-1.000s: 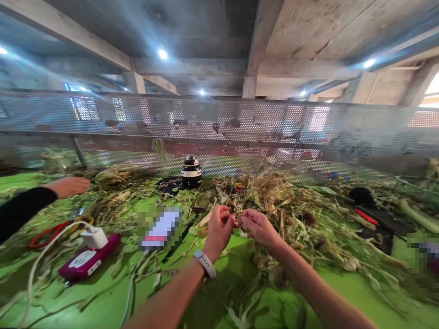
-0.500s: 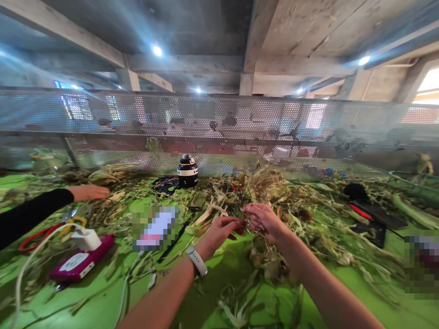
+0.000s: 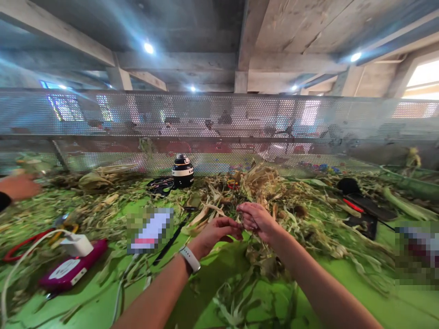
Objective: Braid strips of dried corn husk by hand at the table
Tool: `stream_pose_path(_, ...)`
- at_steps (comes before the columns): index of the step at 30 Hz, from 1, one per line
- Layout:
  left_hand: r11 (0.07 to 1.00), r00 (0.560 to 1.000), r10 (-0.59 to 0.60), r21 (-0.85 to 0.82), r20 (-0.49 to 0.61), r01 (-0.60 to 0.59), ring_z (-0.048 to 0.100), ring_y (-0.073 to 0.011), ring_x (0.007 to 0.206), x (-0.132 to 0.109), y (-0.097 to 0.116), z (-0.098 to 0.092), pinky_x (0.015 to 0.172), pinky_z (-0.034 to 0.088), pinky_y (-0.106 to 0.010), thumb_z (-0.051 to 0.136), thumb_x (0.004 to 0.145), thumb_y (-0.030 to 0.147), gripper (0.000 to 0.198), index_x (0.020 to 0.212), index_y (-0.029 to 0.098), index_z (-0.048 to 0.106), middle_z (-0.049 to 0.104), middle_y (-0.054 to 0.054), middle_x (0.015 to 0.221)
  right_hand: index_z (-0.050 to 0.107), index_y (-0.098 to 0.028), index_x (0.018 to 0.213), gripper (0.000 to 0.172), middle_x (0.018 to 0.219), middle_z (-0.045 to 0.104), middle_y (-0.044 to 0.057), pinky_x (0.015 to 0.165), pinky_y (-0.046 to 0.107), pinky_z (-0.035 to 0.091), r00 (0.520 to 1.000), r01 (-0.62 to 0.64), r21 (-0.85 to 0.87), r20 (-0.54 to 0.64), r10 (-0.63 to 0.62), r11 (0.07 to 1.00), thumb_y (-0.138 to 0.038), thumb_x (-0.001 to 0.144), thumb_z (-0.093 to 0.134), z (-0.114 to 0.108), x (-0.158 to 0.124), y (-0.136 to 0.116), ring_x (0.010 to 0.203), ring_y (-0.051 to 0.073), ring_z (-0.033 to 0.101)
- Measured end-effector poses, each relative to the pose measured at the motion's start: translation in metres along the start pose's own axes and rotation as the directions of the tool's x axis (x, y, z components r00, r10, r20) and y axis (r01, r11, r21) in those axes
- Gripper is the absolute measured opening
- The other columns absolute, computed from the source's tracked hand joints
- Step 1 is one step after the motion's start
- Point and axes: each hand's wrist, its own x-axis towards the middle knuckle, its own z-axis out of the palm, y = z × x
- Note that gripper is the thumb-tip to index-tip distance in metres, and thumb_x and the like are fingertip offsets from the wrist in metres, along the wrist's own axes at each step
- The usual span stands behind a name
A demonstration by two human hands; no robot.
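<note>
My left hand, with a white watch at the wrist, is above the green table, its thumb and fingertips drawn together. Close on its right is my right hand, fingers curled in a pinch. Whatever the fingertips hold is too small to make out. Dry husk pieces lie heaped just beyond both hands, and more pale strips rest on the table nearer to me.
A black bottle, a phone on a cable and a purple power strip with a white charger stand left. Another person's hand is at far left. A perforated metal screen runs behind.
The view has shifted slightly, moving things a little left in it. The other person's hand has moved away to the left. My hands stay close together with little change.
</note>
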Motion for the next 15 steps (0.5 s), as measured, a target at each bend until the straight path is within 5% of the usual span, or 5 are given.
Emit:
stream_pose_path(4,0.997,0.993,0.074,0.043,-0.097,-0.07,0.063,-0.0162,0.072,0.005,-0.005,0.001,0.063,0.041,-0.024,0.073,0.061,0.029,0.019,0.075,0.016,0.071,0.071,-0.006,0.074,0.058,-0.015,0.076,0.027,0.037,0.025,-0.014,0.034,0.019,0.013,0.997,0.076,-0.103,-0.025,-0.079,0.992,-0.042,0.07,0.061,-0.004,0.002,-0.004,0.03,0.002,0.017)
stream_pose_path(7,0.993,0.978,0.113,0.066,-0.173,-0.102,0.062,-0.017,0.072,0.009,-0.007,0.0,0.064,0.041,-0.025,0.074,0.061,0.036,0.027,0.078,0.016,0.073,0.072,-0.008,0.078,0.057,-0.017,0.077,0.025,0.041,0.031,-0.012,0.036,0.02,0.016,0.985,0.126,-0.377,-0.062,-0.16,0.918,-0.041,0.071,0.058,-0.011,0.002,-0.011,0.034,0.004,0.022)
stream_pose_path(11,0.995,0.97,0.098,0.054,-0.221,-0.088,0.059,-0.0132,0.066,0.011,-0.007,-0.001,0.061,0.04,-0.022,0.074,0.061,0.041,0.029,0.073,0.015,0.071,0.071,-0.006,0.073,0.062,-0.017,0.071,0.012,0.05,0.045,-0.006,0.045,0.02,0.025,0.96,0.169,-0.85,0.027,-0.279,0.499,-0.028,0.069,0.059,-0.021,-0.003,-0.018,0.046,0.007,0.037)
stream_pose_path(13,0.995,0.969,0.098,0.05,-0.228,-0.089,0.057,-0.0114,0.063,0.01,-0.007,-0.001,0.059,0.039,-0.021,0.075,0.06,0.042,0.03,0.07,0.015,0.07,0.069,-0.005,0.07,0.065,-0.018,0.068,0.009,0.051,0.048,-0.004,0.048,0.021,0.026,0.967,0.175,-0.94,0.108,-0.23,0.295,-0.024,0.068,0.059,-0.024,-0.006,-0.019,0.05,0.009,0.041)
stream_pose_path(15,0.994,0.973,0.098,0.057,-0.211,-0.088,0.055,-0.011,0.06,0.01,-0.008,-0.002,0.059,0.039,-0.021,0.076,0.058,0.042,0.03,0.069,0.015,0.07,0.068,-0.004,0.068,0.064,-0.018,0.062,0.011,0.051,0.05,-0.003,0.05,0.021,0.027,0.973,0.198,-0.958,0.166,-0.163,0.208,-0.022,0.07,0.058,-0.025,-0.007,-0.018,0.051,0.009,0.042)
